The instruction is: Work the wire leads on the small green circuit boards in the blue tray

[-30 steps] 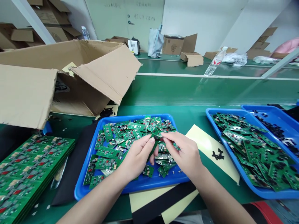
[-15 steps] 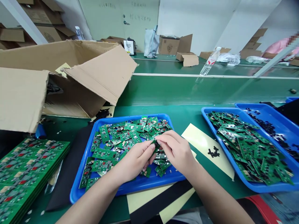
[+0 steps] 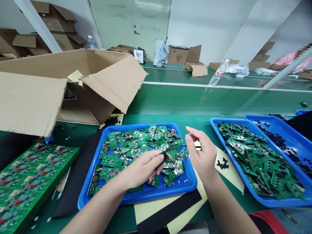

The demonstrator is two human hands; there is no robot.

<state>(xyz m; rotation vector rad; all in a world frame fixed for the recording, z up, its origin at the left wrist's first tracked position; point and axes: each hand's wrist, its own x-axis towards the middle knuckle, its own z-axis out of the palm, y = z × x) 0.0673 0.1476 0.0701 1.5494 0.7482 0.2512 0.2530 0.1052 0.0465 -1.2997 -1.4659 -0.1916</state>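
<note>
A blue tray (image 3: 136, 196) in front of me holds a heap of small green circuit boards (image 3: 131, 146). My left hand (image 3: 143, 167) rests over the tray's right half, its fingers closed on one small green board (image 3: 166, 156). Off the tray's right edge, my right hand (image 3: 202, 152) hovers above a pale yellow sheet (image 3: 231, 177). Its thumb and fingers are pinched on something small that I cannot make out. A few black plastic bits (image 3: 222, 164) lie on the sheet just right of that hand.
A second blue tray (image 3: 275, 203) of green boards sits to the right, and a third (image 3: 296, 125) behind it holds black parts. Stacked green panels (image 3: 31, 169) lie left. An open cardboard box (image 3: 31, 100) lies on its side behind them. A water bottle (image 3: 218, 74) stands beyond the green conveyor.
My hands were together over the tray on one board. The right hand has pulled away to the right and now hovers over the yellow sheet; the left hand still holds the board.
</note>
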